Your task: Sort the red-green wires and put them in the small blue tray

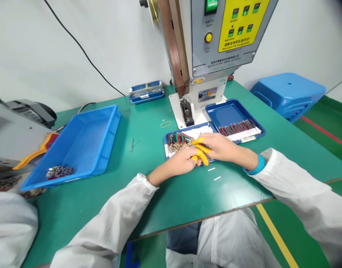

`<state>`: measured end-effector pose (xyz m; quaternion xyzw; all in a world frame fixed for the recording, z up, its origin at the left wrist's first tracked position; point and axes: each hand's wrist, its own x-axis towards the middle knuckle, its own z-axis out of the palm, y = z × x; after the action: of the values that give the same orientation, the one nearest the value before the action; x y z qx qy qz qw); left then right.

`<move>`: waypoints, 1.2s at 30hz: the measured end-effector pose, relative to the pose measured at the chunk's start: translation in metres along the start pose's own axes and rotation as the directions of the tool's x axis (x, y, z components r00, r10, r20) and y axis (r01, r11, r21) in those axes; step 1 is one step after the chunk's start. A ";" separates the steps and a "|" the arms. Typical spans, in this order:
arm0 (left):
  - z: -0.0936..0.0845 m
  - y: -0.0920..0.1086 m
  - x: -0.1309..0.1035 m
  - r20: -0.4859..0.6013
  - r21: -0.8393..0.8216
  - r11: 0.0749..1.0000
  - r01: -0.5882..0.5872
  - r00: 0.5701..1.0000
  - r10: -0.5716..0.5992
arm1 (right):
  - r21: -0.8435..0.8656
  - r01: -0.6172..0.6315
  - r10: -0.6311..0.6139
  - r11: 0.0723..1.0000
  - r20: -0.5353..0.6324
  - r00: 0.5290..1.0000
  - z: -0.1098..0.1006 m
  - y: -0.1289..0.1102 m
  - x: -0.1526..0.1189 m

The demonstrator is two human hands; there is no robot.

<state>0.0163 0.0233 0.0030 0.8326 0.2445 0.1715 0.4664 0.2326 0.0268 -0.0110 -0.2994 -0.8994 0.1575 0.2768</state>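
Note:
My left hand (184, 160) and my right hand (215, 146) meet over the near tray (166, 152), both with yellow finger covers. Their fingers are bent and close together; anything pinched between them is too small or hidden to make out. In the near tray lie red, green and black wires (178, 137) with brass-coloured ends, beside white tubes (200, 130). My hands cover its right front part. The back right tray (225, 111) holds a row of similar wires (236, 128) with white sleeves.
A crimping machine (187, 111) stands behind the trays. A large blue bin (89, 137) is at left, a small tray (146, 97) at the back. White tubes (217, 178), a rubber band (165, 124) and a loose wire (132, 144) lie about. A person's sleeve (13, 227) shows at far left.

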 end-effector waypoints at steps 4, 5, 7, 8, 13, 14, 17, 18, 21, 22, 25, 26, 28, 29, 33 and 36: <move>0.000 0.001 0.000 -0.001 0.006 1.000 0.000 1.000 0.000 | 0.004 0.001 -0.001 1.000 0.004 1.000 -0.001 0.000 0.000; 0.000 0.001 0.000 0.001 0.006 1.000 -0.001 1.000 0.001 | 0.004 -0.001 0.001 1.000 0.004 1.000 -0.001 0.000 0.000; 0.000 0.001 0.000 -0.003 0.008 1.000 -0.001 1.000 0.001 | 0.004 -0.001 0.001 1.000 0.002 1.000 -0.001 0.000 0.000; 0.000 0.000 0.000 -0.009 0.009 1.000 -0.001 1.000 0.001 | 0.005 0.000 0.000 1.000 0.002 1.000 -0.001 0.000 0.000; 0.001 -0.001 0.000 -0.007 0.008 1.000 -0.006 1.000 0.007 | -0.006 0.003 -0.003 1.000 0.008 1.000 0.000 0.000 0.000; 0.001 -0.001 0.000 -0.008 0.011 1.000 -0.004 1.000 0.004 | -0.008 0.001 -0.001 1.000 0.009 1.000 0.000 0.000 0.000; 0.000 -0.001 0.000 -0.004 0.016 1.000 0.001 1.000 -0.001 | -0.006 -0.005 0.005 1.000 0.005 1.000 -0.001 -0.001 0.000; 0.000 -0.001 0.000 -0.003 0.016 1.000 0.000 1.000 0.000 | -0.003 -0.006 0.006 1.000 0.005 1.000 -0.001 -0.001 0.000; 0.000 -0.001 0.000 -0.009 0.016 1.000 -0.001 1.000 0.002 | -0.002 0.000 0.000 1.000 0.009 1.000 -0.002 -0.001 0.000; 0.000 -0.002 0.000 -0.008 0.017 1.000 -0.001 1.000 0.001 | -0.003 0.000 0.000 1.000 0.012 1.000 -0.002 -0.001 0.000; 0.001 -0.003 0.000 -0.001 0.017 1.000 -0.001 1.000 0.001 | 0.001 -0.005 0.005 1.000 0.018 1.000 -0.002 -0.002 0.000; 0.001 -0.004 0.000 -0.004 0.017 1.000 -0.005 1.000 0.005 | 0.002 -0.010 0.009 1.000 0.022 1.000 -0.002 -0.002 0.001; 0.001 -0.005 0.000 -0.011 0.016 1.000 -0.012 1.000 0.012 | -0.001 -0.016 0.016 1.000 0.030 0.999 -0.002 -0.002 0.001; 0.001 -0.006 0.000 -0.011 0.014 1.000 -0.015 1.000 0.015 | -0.002 -0.017 0.017 1.000 0.032 0.999 -0.002 -0.002 0.001; 0.001 -0.005 0.000 -0.016 0.010 1.000 -0.013 1.000 0.013 | 0.001 -0.011 0.011 1.000 0.037 0.999 -0.002 -0.002 0.000; 0.001 -0.004 0.000 0.000 0.007 1.000 -0.007 1.000 0.007 | -0.009 -0.013 0.013 1.000 0.038 0.999 -0.002 -0.002 0.000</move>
<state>0.0162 0.0245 -0.0004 0.8351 0.2425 0.1722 0.4627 0.2328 0.0260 -0.0083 -0.3033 -0.9033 0.1611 0.2572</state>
